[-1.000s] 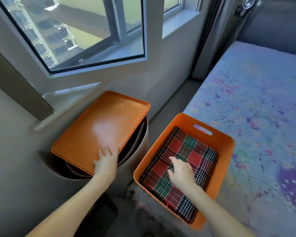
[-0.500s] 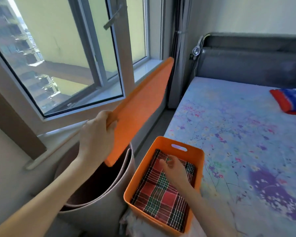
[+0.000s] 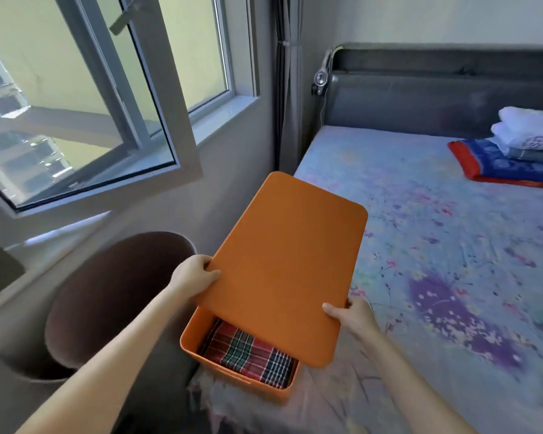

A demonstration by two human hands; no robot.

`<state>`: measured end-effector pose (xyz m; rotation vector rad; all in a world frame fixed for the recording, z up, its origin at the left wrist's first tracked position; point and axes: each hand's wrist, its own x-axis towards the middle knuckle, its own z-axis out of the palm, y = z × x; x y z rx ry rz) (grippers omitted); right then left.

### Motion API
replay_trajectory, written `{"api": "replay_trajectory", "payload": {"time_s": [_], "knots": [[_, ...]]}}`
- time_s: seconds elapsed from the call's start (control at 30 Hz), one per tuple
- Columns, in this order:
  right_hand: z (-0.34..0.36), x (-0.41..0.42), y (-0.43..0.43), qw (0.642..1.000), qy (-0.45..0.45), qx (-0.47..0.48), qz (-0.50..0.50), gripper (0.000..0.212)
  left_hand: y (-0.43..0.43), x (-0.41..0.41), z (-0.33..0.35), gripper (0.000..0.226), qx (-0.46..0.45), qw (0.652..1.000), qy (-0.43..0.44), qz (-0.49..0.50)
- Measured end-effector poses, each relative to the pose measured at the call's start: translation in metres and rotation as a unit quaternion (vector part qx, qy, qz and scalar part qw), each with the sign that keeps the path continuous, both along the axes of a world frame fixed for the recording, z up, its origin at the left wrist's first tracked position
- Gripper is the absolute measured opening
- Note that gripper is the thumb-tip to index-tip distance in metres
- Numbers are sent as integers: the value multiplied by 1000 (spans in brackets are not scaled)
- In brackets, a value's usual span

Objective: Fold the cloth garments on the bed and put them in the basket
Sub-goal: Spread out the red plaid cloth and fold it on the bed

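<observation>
An orange basket [image 3: 195,339] stands on the near left corner of the bed [image 3: 452,277]. A folded red, green and white plaid cloth [image 3: 248,355] lies inside it, partly hidden. Both hands hold a flat orange lid [image 3: 289,264] tilted over the basket, covering its far part. My left hand [image 3: 193,275] grips the lid's left edge. At the lid's near right edge, my right hand [image 3: 353,314] holds it with the thumb on top.
A round brown bin [image 3: 107,292] stands left of the basket, below an open window [image 3: 85,114]. A stack of folded textiles [image 3: 521,151], white on blue and red, lies by the grey headboard [image 3: 436,98].
The left hand lifted the lid off the brown bin and swung it right over the basket. The right hand left the plaid cloth and took the lid's right edge.
</observation>
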<state>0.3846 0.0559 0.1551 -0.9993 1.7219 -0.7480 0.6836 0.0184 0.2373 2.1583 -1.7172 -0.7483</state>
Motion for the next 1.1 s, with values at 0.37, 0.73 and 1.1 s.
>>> {"api": "replay_trajectory", "payload": {"time_s": [0.37,0.73,1.1], "knots": [[-90,49,29,969,169,147,104,52,12,45,-115,40,175,967,-182,-40],[-93,70,14,952,220,177,116,48,-3,72,-148,35,188,972,-133,-55],[-96,75,12,953,233,157,113,39,1,97,-168,34,141,989,-29,-41]]}}
